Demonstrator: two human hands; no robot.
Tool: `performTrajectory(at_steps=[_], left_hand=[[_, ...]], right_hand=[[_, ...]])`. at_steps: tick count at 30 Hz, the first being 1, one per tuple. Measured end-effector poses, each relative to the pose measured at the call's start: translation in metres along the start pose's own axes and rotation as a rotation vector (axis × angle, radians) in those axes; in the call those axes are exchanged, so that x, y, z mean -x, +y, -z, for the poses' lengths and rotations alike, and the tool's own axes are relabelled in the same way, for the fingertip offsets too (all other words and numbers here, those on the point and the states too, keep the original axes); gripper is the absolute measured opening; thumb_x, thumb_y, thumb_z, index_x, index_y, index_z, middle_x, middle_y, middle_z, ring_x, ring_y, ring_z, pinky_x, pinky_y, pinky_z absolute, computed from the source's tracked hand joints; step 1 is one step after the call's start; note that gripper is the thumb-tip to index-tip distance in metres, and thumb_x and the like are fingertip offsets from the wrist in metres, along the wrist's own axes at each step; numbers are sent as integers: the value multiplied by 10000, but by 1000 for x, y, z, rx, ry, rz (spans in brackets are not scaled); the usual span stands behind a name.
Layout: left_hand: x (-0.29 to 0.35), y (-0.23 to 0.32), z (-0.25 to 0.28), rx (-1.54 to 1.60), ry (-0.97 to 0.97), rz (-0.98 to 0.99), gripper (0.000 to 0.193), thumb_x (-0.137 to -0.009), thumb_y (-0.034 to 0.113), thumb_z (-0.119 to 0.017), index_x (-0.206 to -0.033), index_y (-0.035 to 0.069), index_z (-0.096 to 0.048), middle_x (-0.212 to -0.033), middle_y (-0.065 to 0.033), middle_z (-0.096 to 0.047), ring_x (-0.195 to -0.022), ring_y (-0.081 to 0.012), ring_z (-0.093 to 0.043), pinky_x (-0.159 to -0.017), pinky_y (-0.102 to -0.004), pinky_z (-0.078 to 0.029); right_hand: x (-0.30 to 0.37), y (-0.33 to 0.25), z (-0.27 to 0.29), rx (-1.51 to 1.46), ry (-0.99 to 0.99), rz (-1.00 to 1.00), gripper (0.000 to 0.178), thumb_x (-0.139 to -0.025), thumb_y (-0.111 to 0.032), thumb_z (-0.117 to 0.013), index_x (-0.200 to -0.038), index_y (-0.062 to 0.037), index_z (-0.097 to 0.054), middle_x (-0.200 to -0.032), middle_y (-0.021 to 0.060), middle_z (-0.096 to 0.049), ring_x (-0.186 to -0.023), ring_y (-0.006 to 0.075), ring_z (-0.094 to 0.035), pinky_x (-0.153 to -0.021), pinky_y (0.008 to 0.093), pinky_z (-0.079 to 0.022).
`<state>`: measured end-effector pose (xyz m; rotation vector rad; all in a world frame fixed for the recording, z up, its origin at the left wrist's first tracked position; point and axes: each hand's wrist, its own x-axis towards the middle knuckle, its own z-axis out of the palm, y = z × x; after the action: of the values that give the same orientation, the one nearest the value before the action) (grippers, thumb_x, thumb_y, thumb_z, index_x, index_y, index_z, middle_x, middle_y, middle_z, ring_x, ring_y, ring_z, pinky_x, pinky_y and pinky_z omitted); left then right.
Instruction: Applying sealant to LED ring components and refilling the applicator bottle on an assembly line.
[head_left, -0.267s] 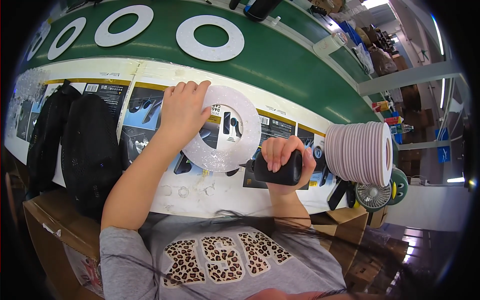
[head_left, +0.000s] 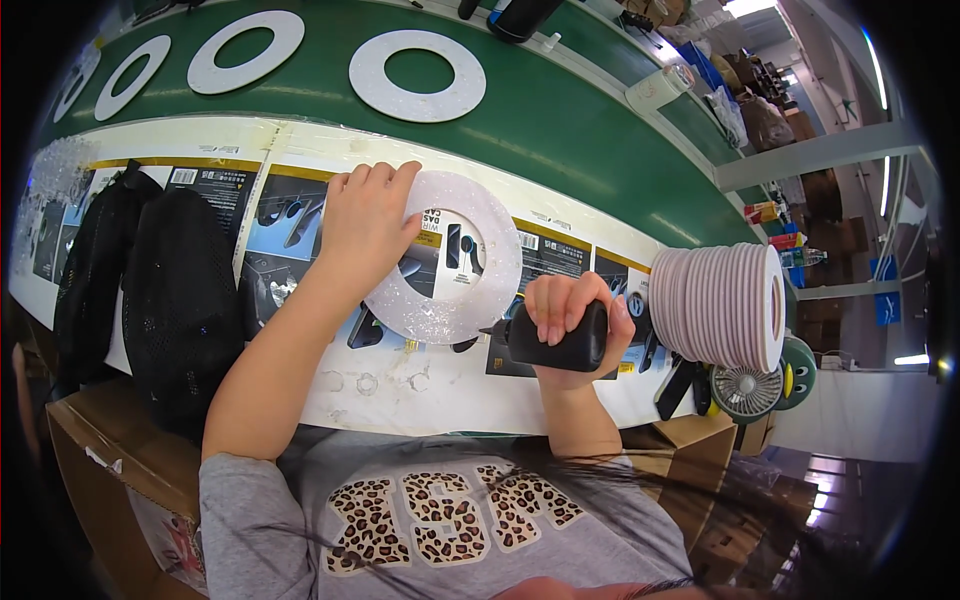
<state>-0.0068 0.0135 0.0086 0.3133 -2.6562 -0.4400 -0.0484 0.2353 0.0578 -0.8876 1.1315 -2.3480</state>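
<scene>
A flat white ring (head_left: 490, 205) with a speckled sheen lies over the printed sheets in front of me. My left hand (head_left: 370, 222) grips its upper left rim, thumb toward the hole. A black squeeze bottle (head_left: 560, 343) with a thin pointed nozzle is tilted on its side in my right hand (head_left: 572, 315), fingers wrapped over it. The nozzle tip is at the ring's lower right edge; I cannot tell whether they touch.
Several similar rings, one a white ring (head_left: 370, 80), lie on the green belt (head_left: 580, 160) beyond. At right stand a stack of white rings (head_left: 705, 305) and a small fan (head_left: 748, 390). Black mesh sleeves (head_left: 180, 290) lie at left, above a cardboard box (head_left: 120, 440).
The rings on the green belt have shifted slightly left. My right hand and the bottle have moved barely; my left hand and its ring look the same.
</scene>
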Motion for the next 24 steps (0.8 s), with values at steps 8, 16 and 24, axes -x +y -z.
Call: performTrajectory(at_steps=[8,16,24], left_hand=[[0,0,2,14,-16,10,529,-737,194,-739,-1223,98,-554,-1026,-76,-603,-1008,-237,-559,-921,-392,-399],[0,0,0,-5,3,-1,513,-742,213,-737,-1209,103,-556,-986,-61,-605,-994,-221,-559,-914,-389,-399],[0,0,0,-2,12,-6,520,-737,215,-743,-1208,104,-555,-980,-61,-603,-993,-221,-559,-910,-389,-402]], right_hand=[[-3,-9,1,-25,48,48,427,-962,-402,-319,-683,-98,-427,-555,20,-454,-514,126,-405,-562,272,-341],[-6,-13,8,-22,53,73,414,-951,-382,-309,-683,-89,-426,-557,33,-458,-524,132,-411,-566,276,-344],[-7,-9,12,-17,75,53,405,-946,-375,-329,-680,-84,-424,-549,36,-447,-521,130,-408,-561,274,-345]])
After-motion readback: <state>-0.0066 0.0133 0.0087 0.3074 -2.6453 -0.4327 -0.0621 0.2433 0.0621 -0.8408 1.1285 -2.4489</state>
